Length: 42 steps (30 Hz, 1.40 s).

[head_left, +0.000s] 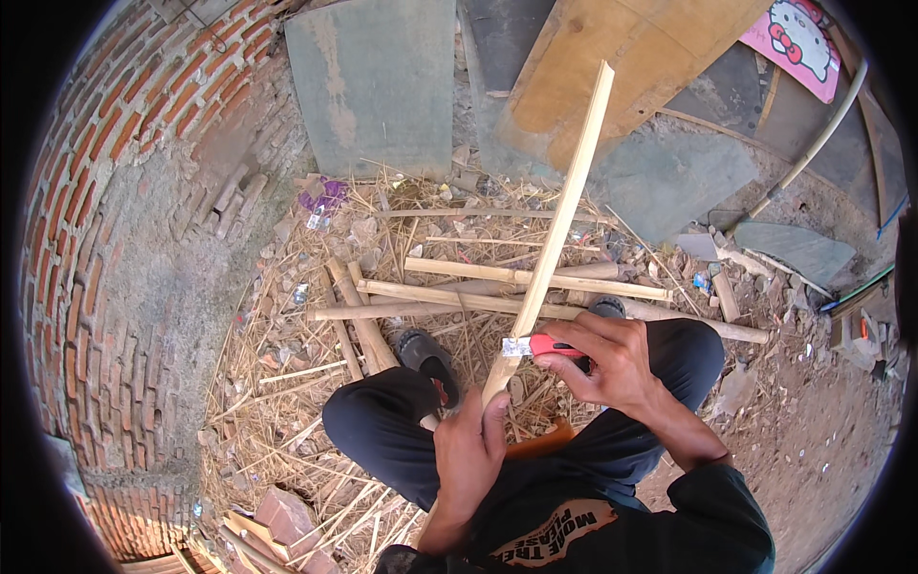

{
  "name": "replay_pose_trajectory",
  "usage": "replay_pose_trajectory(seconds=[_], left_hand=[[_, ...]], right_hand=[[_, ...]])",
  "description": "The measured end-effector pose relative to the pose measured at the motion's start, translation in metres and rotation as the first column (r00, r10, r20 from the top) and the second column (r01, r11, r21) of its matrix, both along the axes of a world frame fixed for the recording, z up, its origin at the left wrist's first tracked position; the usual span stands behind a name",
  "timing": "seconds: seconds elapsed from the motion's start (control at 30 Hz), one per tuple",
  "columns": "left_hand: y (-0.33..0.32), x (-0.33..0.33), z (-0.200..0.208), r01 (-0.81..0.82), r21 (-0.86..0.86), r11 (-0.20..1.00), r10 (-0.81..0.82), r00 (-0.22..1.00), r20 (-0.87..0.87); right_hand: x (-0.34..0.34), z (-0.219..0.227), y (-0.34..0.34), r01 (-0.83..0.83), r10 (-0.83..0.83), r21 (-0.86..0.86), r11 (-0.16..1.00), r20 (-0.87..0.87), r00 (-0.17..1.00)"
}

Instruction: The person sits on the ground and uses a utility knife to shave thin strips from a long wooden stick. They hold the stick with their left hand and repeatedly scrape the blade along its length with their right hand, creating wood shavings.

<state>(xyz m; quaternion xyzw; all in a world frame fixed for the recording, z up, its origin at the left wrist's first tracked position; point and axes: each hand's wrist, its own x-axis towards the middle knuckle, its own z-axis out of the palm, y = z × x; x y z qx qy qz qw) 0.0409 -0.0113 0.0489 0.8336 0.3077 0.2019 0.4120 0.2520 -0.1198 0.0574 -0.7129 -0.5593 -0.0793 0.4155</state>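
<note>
A long pale bamboo strip [558,225] slants up and away from my lap, its far end in front of the leaning boards. My left hand [470,446] is closed around its near end, thumb along the strip. In my right hand [607,362] is a knife [553,345] with a red and black handle. Its short, light, speckled blade lies across the strip, just above my left hand. Fingers of the right hand wrap the handle, hiding part of it. Between my legs, an orange object [541,442] is partly covered.
Several bamboo pieces [459,298] lie crossed on the ground beyond my shoes [427,359], amid straw and shavings [287,402]. A brick wall [86,239] rises at left. Grey boards [373,91] and a brown board [636,67] lean at the back. A broken brick [287,518] sits lower left.
</note>
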Motion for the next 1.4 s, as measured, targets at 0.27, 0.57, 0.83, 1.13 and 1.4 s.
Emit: replay_pose_trajectory(seconds=[0.27, 0.57, 0.83, 1.13, 1.4], left_hand=[[-0.001, -0.003, -0.001, -0.01, 0.037, 0.999, 0.009, 1.0, 0.02], [-0.006, -0.011, 0.001, -0.02, 0.032, 0.999, 0.019, 1.0, 0.013], [-0.007, -0.021, -0.002, -0.02, 0.019, 1.0, 0.02, 0.999, -0.03], [-0.013, -0.047, -0.01, 0.024, -0.003, 1.0, -0.024, 0.99, -0.137], [-0.016, -0.07, -0.023, 0.05, -0.042, 0.998, -0.057, 0.979, -0.195]], right_hand=[[0.0, 0.005, -0.001, -0.001, 0.001, -0.024, 1.0, 0.025, 1.0], [0.011, 0.005, 0.0, 0.006, -0.006, 0.009, 1.0, 0.024, 1.0], [0.021, 0.016, 0.001, 0.029, -0.028, -0.013, 1.0, 0.038, 0.999], [0.086, 0.025, 0.011, 0.218, -0.216, 0.006, 0.976, -0.082, 0.973], [0.145, 0.026, 0.013, 0.352, -0.359, -0.085, 0.932, -0.084, 0.93]])
